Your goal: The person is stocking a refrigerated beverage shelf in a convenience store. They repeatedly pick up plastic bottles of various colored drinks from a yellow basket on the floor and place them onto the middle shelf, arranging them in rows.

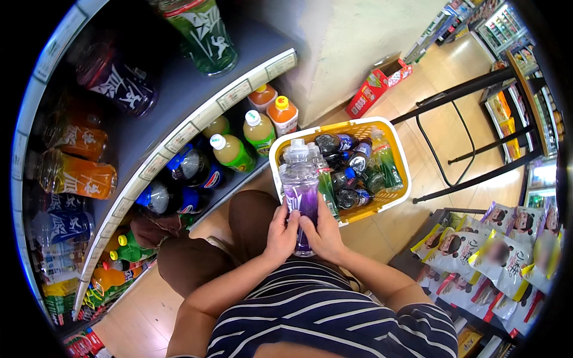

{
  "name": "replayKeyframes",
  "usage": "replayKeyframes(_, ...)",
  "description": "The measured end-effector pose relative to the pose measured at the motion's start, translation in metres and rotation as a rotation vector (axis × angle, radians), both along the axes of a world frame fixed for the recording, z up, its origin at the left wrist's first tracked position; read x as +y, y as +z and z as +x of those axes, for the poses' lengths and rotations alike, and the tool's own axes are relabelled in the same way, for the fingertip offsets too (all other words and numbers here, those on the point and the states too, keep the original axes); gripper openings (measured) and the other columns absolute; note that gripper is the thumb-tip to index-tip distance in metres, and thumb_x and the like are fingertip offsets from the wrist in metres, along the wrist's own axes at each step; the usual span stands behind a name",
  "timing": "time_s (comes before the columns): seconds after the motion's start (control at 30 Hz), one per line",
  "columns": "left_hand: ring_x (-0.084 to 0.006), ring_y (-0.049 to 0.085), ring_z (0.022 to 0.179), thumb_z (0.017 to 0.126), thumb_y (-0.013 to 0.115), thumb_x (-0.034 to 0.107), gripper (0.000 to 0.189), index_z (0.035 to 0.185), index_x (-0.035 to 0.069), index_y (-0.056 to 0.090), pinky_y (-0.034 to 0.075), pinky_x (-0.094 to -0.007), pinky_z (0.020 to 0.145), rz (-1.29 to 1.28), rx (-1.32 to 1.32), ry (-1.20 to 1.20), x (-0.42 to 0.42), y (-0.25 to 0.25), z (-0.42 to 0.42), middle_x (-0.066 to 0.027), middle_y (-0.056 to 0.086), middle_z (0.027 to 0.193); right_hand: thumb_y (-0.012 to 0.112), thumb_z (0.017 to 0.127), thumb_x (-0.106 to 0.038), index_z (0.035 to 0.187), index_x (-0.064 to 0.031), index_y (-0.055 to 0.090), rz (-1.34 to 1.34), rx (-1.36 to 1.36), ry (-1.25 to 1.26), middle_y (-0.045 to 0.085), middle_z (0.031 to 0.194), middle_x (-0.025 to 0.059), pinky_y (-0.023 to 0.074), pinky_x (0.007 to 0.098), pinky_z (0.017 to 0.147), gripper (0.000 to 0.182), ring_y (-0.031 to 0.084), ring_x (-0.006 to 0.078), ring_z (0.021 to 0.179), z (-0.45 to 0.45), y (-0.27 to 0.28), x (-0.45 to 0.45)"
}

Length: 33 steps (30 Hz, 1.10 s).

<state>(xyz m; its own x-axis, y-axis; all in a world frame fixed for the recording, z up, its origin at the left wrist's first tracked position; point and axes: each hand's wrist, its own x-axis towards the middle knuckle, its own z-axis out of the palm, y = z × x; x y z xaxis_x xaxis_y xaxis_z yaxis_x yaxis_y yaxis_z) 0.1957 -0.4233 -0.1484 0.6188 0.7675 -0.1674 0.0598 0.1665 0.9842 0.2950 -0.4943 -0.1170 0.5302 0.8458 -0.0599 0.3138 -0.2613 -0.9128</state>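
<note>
Both my left hand (281, 233) and my right hand (323, 232) are wrapped around a clear bottle of purple drink (304, 190), one on each side, thumbs on its front. Its clear cap points away from me, and white print runs along its side. Just beyond it stands a yellow shopping basket with a white rim (400, 179). Inside the basket lie several dark cola bottles (360, 156) and bottles with green labels (388, 165). Part of the basket's near left side is hidden behind the purple bottle.
A shelf (250, 44) on the left holds several large drink bottles (208, 40). On the level below are cola bottles (156, 197) and juice bottles (233, 152). A black-legged stool (470, 94) and a red carton (367, 96) stand beyond. Snack bags (497, 255) fill a rack at right.
</note>
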Motion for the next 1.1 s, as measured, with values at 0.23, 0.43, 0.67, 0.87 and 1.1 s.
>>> replayKeyframes(0.23, -0.0232, 0.051, 0.088, 0.093, 0.043, 0.021, 0.029, 0.111, -0.001, 0.052, 0.041, -0.0313, 0.079, 0.022, 0.182, -0.078, 0.001, -0.004, 0.003, -0.0129, 0.051, 0.094, 0.058, 0.081, -0.027, 0.131, 0.0118, 0.021, -0.057, -0.113, 0.022, 0.050, 0.106, 0.0298, 0.0434, 0.0409, 0.082, 0.073, 0.053, 0.0400, 0.094, 0.006, -0.013, -0.010)
replayKeyframes(0.43, -0.0297, 0.050, 0.088, 0.091, 0.046, 0.023, 0.028, 0.104, -0.001, 0.054, 0.040, -0.0354, 0.079, 0.066, 0.322, -0.142, 0.002, -0.006, 0.020, -0.0168, 0.051, 0.095, 0.058, 0.081, -0.029, 0.135, 0.0050, 0.021, -0.170, -0.166, 0.035, 0.050, 0.102, 0.0282, 0.0458, 0.0422, 0.075, 0.074, 0.055, 0.0401, 0.087, 0.030, -0.009, -0.010)
replayKeyframes(0.67, -0.0216, 0.053, 0.081, 0.084, 0.059, 0.018, 0.045, 0.120, -0.006, 0.046, 0.045, -0.0299, 0.074, 0.269, 0.331, -0.087, -0.009, -0.030, 0.028, -0.0152, 0.049, 0.101, 0.056, 0.082, -0.026, 0.131, 0.0033, 0.032, -0.178, -0.208, 0.011, 0.045, 0.113, 0.0269, 0.0427, 0.0394, 0.085, 0.062, 0.052, 0.0388, 0.098, 0.047, -0.032, -0.013)
replayKeyframes(0.87, -0.0182, 0.053, 0.068, 0.080, 0.063, 0.018, 0.051, 0.121, -0.006, 0.044, 0.046, -0.0286, 0.064, 0.322, 0.420, -0.079, -0.010, -0.041, 0.035, -0.0154, 0.048, 0.101, 0.053, 0.083, -0.022, 0.138, -0.0036, 0.022, -0.257, -0.102, 0.113, 0.047, 0.115, 0.0247, 0.0400, 0.0382, 0.089, 0.066, 0.051, 0.0364, 0.103, 0.067, -0.038, -0.014)
replayKeyframes(1.1, -0.0166, 0.052, 0.067, 0.077, 0.065, 0.015, 0.052, 0.121, -0.004, 0.044, 0.046, -0.0281, 0.062, 0.305, 0.395, -0.060, -0.010, -0.040, 0.037, -0.0146, 0.049, 0.100, 0.053, 0.083, -0.017, 0.137, 0.0008, 0.021, -0.240, 0.013, 0.111, 0.043, 0.126, 0.0232, 0.0338, 0.0350, 0.097, 0.065, 0.045, 0.0315, 0.115, 0.068, -0.040, -0.016)
